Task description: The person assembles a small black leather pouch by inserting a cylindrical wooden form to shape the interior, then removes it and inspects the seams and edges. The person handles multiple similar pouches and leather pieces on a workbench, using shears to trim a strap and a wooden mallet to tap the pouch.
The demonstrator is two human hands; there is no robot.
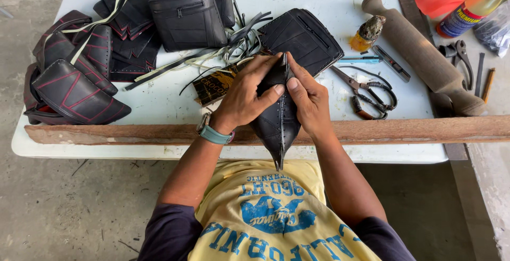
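Left hand (pixel 248 93) and right hand (pixel 308 97) both clasped on a folded black leather piece (pixel 277 123), thumbs along its seam. Scissors (pixel 366 93) near on the white table (pixel 329 6). Black pouches (pixel 186 19) stacked beyond

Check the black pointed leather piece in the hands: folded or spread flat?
Folded. The black pointed leather piece is doubled along a seam, both halves pressed together between left hand and right hand.
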